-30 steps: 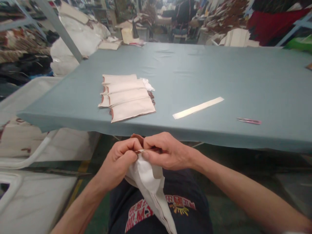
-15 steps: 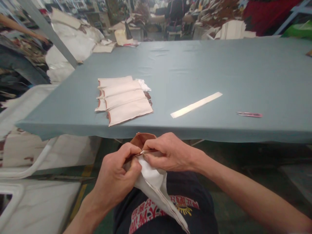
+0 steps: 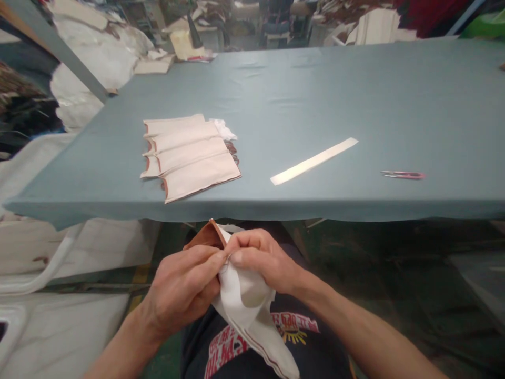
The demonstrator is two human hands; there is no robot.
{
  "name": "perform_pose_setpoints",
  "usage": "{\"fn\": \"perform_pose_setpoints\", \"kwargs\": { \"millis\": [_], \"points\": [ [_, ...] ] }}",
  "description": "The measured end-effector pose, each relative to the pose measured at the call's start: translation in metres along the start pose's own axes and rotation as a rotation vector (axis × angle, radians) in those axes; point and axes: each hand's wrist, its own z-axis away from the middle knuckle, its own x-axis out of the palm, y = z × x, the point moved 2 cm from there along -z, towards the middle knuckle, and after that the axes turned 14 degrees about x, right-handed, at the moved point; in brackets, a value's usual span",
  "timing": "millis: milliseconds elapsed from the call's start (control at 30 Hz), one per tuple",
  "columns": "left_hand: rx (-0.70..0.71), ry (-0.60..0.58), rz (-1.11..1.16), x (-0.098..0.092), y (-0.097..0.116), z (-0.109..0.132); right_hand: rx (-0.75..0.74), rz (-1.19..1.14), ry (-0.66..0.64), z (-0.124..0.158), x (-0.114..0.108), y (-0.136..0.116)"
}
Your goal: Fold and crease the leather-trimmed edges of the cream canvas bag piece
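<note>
A cream fabric piece (image 3: pixel 252 300) with brown edging and a brown inner side hangs over my lap. My left hand (image 3: pixel 187 287) pinches its edge from the left, fingers closed. Close against it, my right hand (image 3: pixel 262 258) grips the same edge between thumb and fingers. The fingertips of both hands meet at the seam, and what lies between them is mostly hidden. The brown part points up beyond my fingers, just below the table's edge. The lower end of the piece trails down across my dark printed clothing.
The blue-green covered table (image 3: pixel 315 100) stretches ahead. On it lie several overlapping cream pieces (image 3: pixel 197 158), a pale strip (image 3: pixel 313 161) and pink-handled thread snips (image 3: pixel 403 175). White plastic bags (image 3: pixel 94 58) and a metal post (image 3: pixel 73 50) stand at left, near white bins (image 3: pixel 35 268).
The fabric has turned in my hands, its brown part now a raised point at left. My left fingers have folded over the edge. The view has tilted down slightly.
</note>
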Motion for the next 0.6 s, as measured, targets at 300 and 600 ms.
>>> {"fn": "perform_pose_setpoints", "kwargs": {
  "millis": [300, 600],
  "points": [
    [-0.073, 0.079, -0.015, 0.007, 0.003, 0.0, 0.018, 0.158, -0.069, 0.002, -0.007, -0.011],
    [-0.463, -0.258, 0.431, -0.014, -0.002, -0.015, -0.771, 1.063, 0.191, 0.022, -0.018, -0.035]
  ]
}}
